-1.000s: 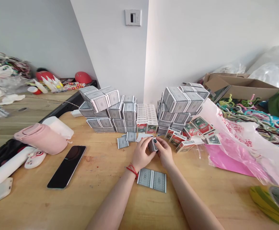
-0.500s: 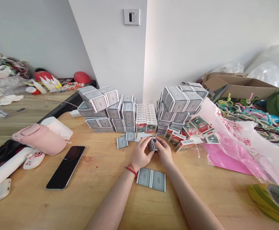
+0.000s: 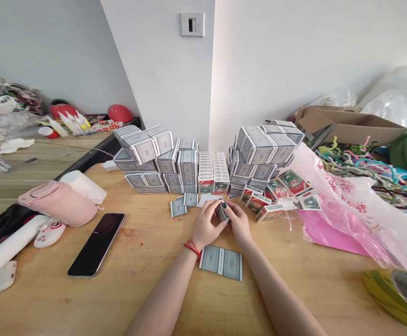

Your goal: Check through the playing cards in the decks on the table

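Between my two hands is a small deck of playing cards, patterned backs facing up and partly covered by fingers. My left hand is closed on its left side, a red string round the wrist. Dark-nailed fingers of my right hand grip its right side. Closer to me, two patterned cards lie side by side on the table. Several loose cards rest left of my hands, and a white-faced card shows just behind them.
Stacks of card blocks stand left and right, with rows of boxed cards between. Loose card boxes lie at right beside a plastic bag. A phone, pink bottle and tape roll flank my arms.
The deck has turned slightly in my fingers, so more of its patterned back shows. My hands have hardly moved, and everything else lies as before.
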The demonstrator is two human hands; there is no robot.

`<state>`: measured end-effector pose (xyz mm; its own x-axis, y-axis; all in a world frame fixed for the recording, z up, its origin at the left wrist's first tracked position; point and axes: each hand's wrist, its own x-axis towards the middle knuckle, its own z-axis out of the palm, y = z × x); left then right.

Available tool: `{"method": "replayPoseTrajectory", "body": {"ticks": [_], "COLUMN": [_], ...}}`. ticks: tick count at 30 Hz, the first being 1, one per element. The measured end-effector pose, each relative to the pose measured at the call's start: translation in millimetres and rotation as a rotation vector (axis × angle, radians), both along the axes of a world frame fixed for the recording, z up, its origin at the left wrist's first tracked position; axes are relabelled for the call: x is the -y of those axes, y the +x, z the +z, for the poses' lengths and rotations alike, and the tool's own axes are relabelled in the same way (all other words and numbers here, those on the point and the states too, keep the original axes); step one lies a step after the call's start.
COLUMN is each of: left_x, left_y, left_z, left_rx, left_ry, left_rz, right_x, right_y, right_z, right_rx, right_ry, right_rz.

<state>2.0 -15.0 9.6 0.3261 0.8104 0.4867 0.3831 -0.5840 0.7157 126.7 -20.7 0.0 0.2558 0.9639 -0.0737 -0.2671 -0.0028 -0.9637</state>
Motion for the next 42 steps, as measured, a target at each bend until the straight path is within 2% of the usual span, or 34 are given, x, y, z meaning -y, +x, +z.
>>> {"method": "replayPoseTrajectory", "body": {"ticks": [9, 16, 24, 38, 42], "left_x": [-1.8, -2.7, -3.3, -1.8, -0.6], "left_y": [-0.4, -0.3, -0.7, -3.6, -4.3], "left_z": [-4.1, -7.8, -10.2, -9.6, -10.5], "left_rx": [-0.011, -0.048, -0.094, -0.012, -0.004], "left_ry": [0.002, 0.007, 0.041, 0.059, 0.091], "left_rz": [0.032, 0.068, 0.104, 0.086, 0.092], "right_x": [-0.6, -4.6, -3.0, 0.5, 3.1], "right_y": [-1.7, -2.7, -4.4, 0.5, -0.4], "right_z": [-1.2, -11.3, -12.4, 1.1, 3.8], "right_rx": [-0.006, 0.029, 0.114, -0.007, -0.187], "right_ry": [0.011, -0.003, 0.058, -0.029, -0.064], "right_rz": [-0.016, -0.124, -0.246, 0.120, 0.277]}}
